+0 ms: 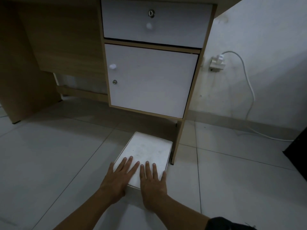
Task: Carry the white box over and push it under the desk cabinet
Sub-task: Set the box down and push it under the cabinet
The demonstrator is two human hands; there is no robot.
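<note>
A person's left hand (pixel 116 178) and right hand (pixel 152 183) lay flat, fingers spread wide, on the near end of the box (pixel 146 155), which sat on the tiled floor (pixel 58 155) just before the cabinet (pixel 152 77). Neither hand gripped it; the palms looked placed to slide it forward. Its far end pointed into the gap beneath, close beside the cabinet's right leg (pixel 178 138).

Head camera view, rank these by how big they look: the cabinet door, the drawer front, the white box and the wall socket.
1. Cabinet door.
2. Drawer front, cut off at the top edge, so its rank is unsure.
3. White box, nearer the camera and partly covered by both hands.
4. Wall socket, clearly smallest.
</note>
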